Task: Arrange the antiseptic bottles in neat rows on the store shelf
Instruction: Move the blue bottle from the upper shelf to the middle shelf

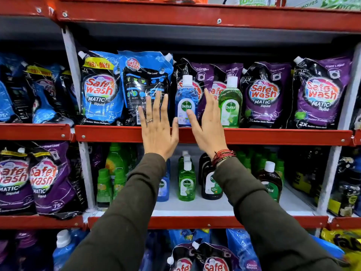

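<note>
- The left hand is raised flat before the upper shelf, its fingers straight and slightly spread, holding nothing.
- The right hand faces it, fingers straight and close together, empty, thumb near the label of the blue antiseptic bottle.
- That blue bottle stands upright between the two hands at the shelf's front edge.
- A green antiseptic bottle stands upright just right of the right hand.
- Purple detergent pouches fill the shelf behind both bottles.
- More antiseptic bottles stand on the lower shelf.
</note>
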